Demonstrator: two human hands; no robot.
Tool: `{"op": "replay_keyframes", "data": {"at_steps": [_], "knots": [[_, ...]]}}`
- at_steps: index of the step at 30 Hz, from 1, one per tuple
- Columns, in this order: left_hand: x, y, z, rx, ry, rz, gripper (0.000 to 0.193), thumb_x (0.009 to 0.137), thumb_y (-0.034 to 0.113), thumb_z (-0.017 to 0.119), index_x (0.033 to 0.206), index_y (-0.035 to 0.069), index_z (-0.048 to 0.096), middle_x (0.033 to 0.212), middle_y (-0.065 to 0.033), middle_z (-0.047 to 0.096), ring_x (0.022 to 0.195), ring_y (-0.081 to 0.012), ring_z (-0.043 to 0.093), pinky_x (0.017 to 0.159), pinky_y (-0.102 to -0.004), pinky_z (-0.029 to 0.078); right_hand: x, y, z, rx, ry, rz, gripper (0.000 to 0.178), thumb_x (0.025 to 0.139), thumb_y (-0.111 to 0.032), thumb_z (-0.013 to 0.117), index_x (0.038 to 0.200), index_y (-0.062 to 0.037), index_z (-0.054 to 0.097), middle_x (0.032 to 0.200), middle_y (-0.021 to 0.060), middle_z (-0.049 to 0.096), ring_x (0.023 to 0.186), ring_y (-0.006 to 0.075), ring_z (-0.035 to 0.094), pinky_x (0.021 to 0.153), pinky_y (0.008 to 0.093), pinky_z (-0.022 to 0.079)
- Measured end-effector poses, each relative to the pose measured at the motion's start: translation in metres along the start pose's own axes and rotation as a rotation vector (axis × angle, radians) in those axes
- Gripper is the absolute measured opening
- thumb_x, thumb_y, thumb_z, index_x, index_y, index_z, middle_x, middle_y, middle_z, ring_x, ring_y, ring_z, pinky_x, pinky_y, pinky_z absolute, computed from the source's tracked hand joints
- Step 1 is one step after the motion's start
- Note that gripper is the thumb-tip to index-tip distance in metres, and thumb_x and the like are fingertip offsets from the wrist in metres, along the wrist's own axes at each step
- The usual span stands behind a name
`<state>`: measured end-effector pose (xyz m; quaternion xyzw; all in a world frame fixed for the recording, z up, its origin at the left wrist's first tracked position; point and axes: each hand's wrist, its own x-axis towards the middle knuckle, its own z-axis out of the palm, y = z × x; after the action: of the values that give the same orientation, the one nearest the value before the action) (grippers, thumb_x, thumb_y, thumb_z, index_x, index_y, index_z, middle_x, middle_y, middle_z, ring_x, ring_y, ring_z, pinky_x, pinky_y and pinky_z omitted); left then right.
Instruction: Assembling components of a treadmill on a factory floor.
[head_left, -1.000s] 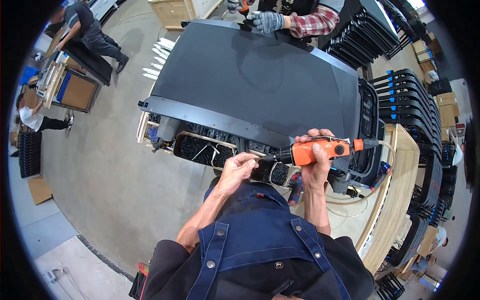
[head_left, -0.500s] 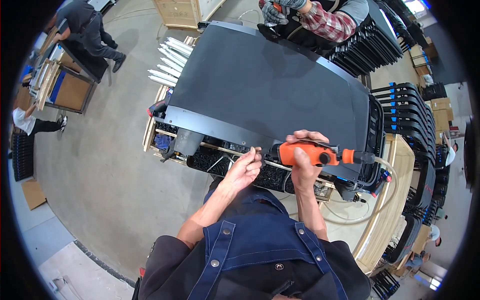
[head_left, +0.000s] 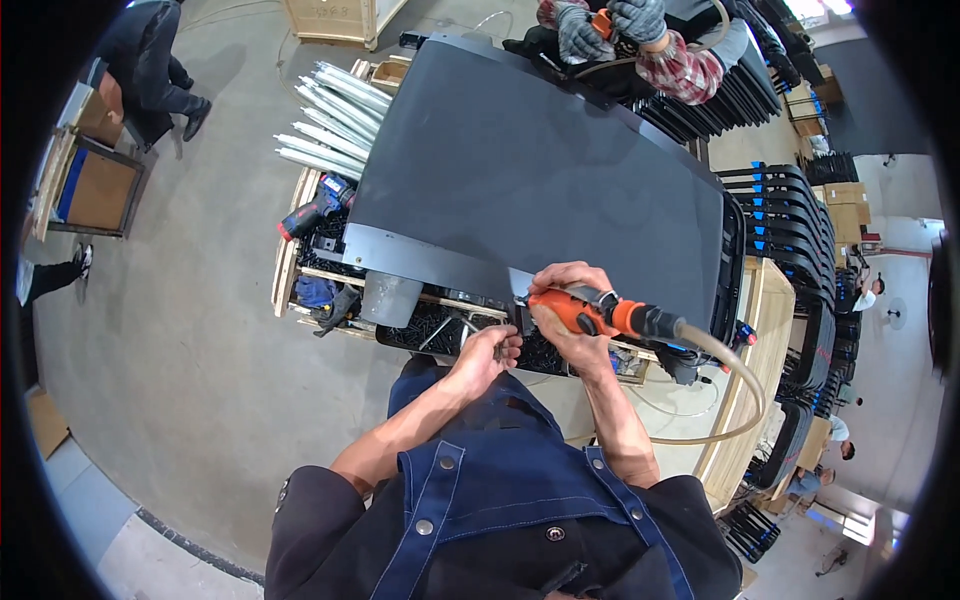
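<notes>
My right hand [head_left: 582, 350] is wrapped round an orange air screwdriver [head_left: 630, 318], its dark front end pointing left and down at the near edge of a large dark panel [head_left: 540, 170]. A pale hose [head_left: 752, 385] curves away from the tool's back end. Just left of the tool's tip, my left hand [head_left: 484, 362] is closed with its fingertips pinched together; what they hold, if anything, is too small to make out. Below the panel's grey metal edge [head_left: 430, 262] lies a black tray [head_left: 405, 338] of small dark fasteners, partly hidden by my hands.
A cordless drill [head_left: 318, 205] and several silvery tubes [head_left: 340, 115] lie left of the panel. A grey cup [head_left: 390, 298] stands beside the tray. Across the panel, a co-worker's gloved hands [head_left: 610, 28] hold an orange tool. Black frames [head_left: 795, 215] are stacked at the right.
My right hand has brought the screwdriver left and tilted its front end down toward the panel edge. My left hand has dropped slightly below that edge. The whole view has shifted a little.
</notes>
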<state>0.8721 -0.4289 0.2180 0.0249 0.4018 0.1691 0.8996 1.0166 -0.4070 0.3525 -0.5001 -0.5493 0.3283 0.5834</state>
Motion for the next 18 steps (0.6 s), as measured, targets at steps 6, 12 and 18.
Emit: {"op": "replay_keyframes", "data": {"at_steps": [6, 12, 18], "knots": [[-0.023, 0.006, -0.018, 0.14, -0.191, 0.035, 0.033, 0.106, 0.013, 0.046, 0.135, -0.002, 0.052, 0.104, -0.0133, 0.068, 0.08, -0.016, 0.065, 0.069, -0.0278, 0.054, 0.001, 0.007, 0.001, -0.033, 0.014, -0.05, 0.043, 0.075, 0.012, 0.074, 0.11, -0.0052, 0.056, 0.099, 0.0119, 0.067, 0.093, 0.0231, 0.07, 0.093, 0.0404, 0.056], [-0.037, 0.019, -0.021, 0.267, -0.268, 0.124, 0.036, 0.106, 0.021, 0.055, 0.134, -0.002, 0.059, 0.094, -0.0037, 0.063, 0.073, -0.0073, 0.055, 0.061, -0.0224, 0.045, -0.002, 0.009, 0.006, -0.131, -0.014, -0.046, 0.04, 0.077, 0.011, 0.075, 0.106, -0.0042, 0.053, 0.097, 0.0126, 0.068, 0.094, 0.0257, 0.071, 0.098, 0.0481, 0.055], [-0.057, 0.02, -0.016, 0.342, -0.197, 0.226, 0.036, 0.101, 0.02, 0.065, 0.13, -0.003, 0.063, 0.097, -0.0048, 0.067, 0.069, -0.0057, 0.05, 0.06, -0.0205, 0.042, 0.007, -0.008, 0.002, -0.011, 0.017, 0.036, 0.046, 0.078, 0.006, 0.077, 0.117, -0.0024, 0.055, 0.117, 0.0204, 0.067, 0.1, 0.0297, 0.072, 0.092, 0.0466, 0.057]]}}
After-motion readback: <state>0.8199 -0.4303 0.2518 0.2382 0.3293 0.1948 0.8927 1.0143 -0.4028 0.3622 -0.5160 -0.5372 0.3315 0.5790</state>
